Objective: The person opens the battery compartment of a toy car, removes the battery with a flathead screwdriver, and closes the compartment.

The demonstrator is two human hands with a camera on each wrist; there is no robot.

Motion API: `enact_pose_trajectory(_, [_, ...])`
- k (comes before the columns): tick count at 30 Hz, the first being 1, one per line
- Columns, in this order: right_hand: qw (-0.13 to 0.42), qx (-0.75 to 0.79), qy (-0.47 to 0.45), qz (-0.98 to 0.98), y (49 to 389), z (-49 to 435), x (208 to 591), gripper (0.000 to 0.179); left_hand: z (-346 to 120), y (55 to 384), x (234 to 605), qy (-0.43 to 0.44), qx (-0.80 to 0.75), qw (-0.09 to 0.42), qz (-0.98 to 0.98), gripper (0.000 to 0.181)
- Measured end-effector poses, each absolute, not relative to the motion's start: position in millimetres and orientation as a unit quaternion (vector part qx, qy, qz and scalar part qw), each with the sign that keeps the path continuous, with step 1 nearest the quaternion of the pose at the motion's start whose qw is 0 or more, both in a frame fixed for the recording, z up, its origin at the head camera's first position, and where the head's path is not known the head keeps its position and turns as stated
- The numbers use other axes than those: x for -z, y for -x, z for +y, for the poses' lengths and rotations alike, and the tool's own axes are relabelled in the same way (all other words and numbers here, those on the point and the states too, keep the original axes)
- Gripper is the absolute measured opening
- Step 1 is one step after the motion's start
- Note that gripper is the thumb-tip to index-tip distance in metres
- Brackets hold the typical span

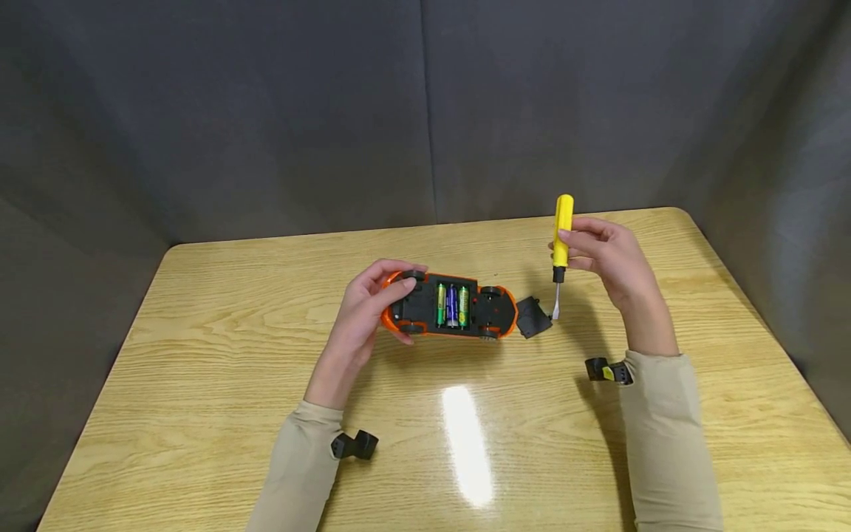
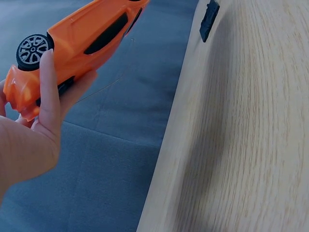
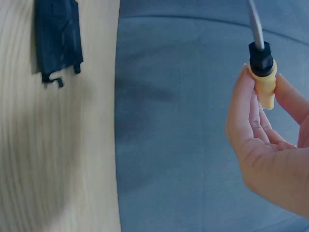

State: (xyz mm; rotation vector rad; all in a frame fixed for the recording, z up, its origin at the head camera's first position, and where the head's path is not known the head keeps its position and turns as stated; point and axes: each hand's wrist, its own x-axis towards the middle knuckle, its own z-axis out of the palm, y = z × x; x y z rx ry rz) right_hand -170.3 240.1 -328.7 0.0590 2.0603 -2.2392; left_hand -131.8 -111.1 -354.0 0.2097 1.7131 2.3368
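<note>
My left hand grips one end of an orange toy car, thumb on its black underside and fingers around the body. The car is turned wheels up, and its battery compartment lies uncovered, with three batteries side by side in it, two green and one purple. In the left wrist view the car's orange side and a wheel show. Between thumb and fingers, my right hand pinches the yellow handle of a flat-tipped screwdriver, its blade pointing down. Just past the car's other end lies a black battery cover.
Everything is over a light wooden table with rounded back corners. A dark grey fabric partition stands behind it and along the sides. Small black wrist cameras stick out from both sleeves.
</note>
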Motion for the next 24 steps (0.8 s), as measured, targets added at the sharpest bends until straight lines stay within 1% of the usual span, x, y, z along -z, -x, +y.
enact_pose_trajectory(4, [0.069,0.731,-0.035,0.678,173,249,334,0.030,-111,132,354,-0.070,-0.801,0.116,0.583,0.016])
enact_pose_trajectory(7, [0.096,0.699,-0.050,0.707,176,255,340,0.030,-110,132,354,-0.070,-0.801,0.116,0.583,0.016])
enact_pose_trajectory(10, [0.125,0.655,-0.059,0.743,179,260,349,0.037,-109,132,354,-0.072,-0.801,0.117,0.583,0.016])
enact_pose_trajectory(13, [0.142,0.629,-0.060,0.762,182,265,357,0.046,-109,133,353,-0.072,-0.801,0.118,0.582,0.016])
enact_pose_trajectory(20, [0.154,0.630,-0.070,0.758,188,278,370,0.057,-109,133,354,-0.071,-0.803,0.119,0.580,0.016])
enact_pose_trajectory(24, [0.157,0.620,-0.076,0.765,188,284,376,0.054,-109,133,354,-0.073,-0.802,0.120,0.580,0.016])
